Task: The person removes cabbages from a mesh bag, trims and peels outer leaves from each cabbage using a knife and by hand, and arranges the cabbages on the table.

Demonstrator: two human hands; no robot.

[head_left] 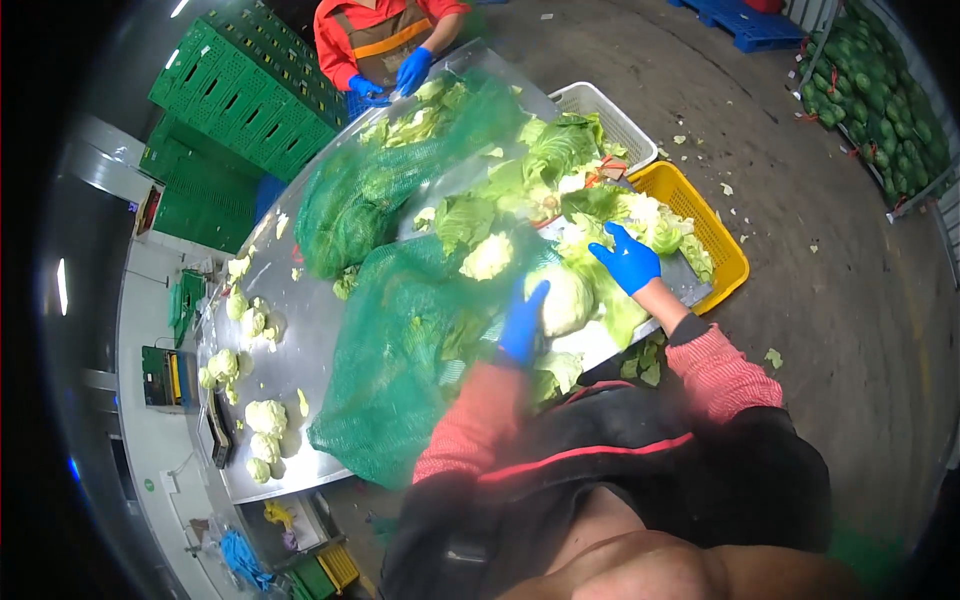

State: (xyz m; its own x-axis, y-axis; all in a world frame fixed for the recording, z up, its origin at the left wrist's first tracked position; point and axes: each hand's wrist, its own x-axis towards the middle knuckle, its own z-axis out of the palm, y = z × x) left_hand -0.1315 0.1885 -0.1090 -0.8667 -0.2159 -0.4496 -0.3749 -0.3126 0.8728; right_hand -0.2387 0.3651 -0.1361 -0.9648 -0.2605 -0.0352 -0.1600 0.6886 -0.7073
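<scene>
My blue-gloved left hand (pixel 523 320), smeared by motion, is at the left side of a pale cabbage head (pixel 563 303); I cannot tell whether it grips it. My blue-gloved right hand (pixel 625 258) is open, fingers apart, above and right of that head, near loose leaves (pixel 660 228). A green mesh sack (pixel 370 370) lies across the metal table (pixel 275 374) left of my hands. Another mesh sack (pixel 350 210) lies farther back among leaves. Trimmed cabbage heads (pixel 265 417) sit along the table's left side.
A co-worker (pixel 370 30) in blue gloves works at the far end. A white basket (pixel 625 125) and yellow crate (pixel 730 250) flank the right edge. Green crates (pixel 230 85) are stacked left. Sacks of cabbages (pixel 860 80) and a blue pallet (pixel 745 25) stand on the right floor (pixel 820 330).
</scene>
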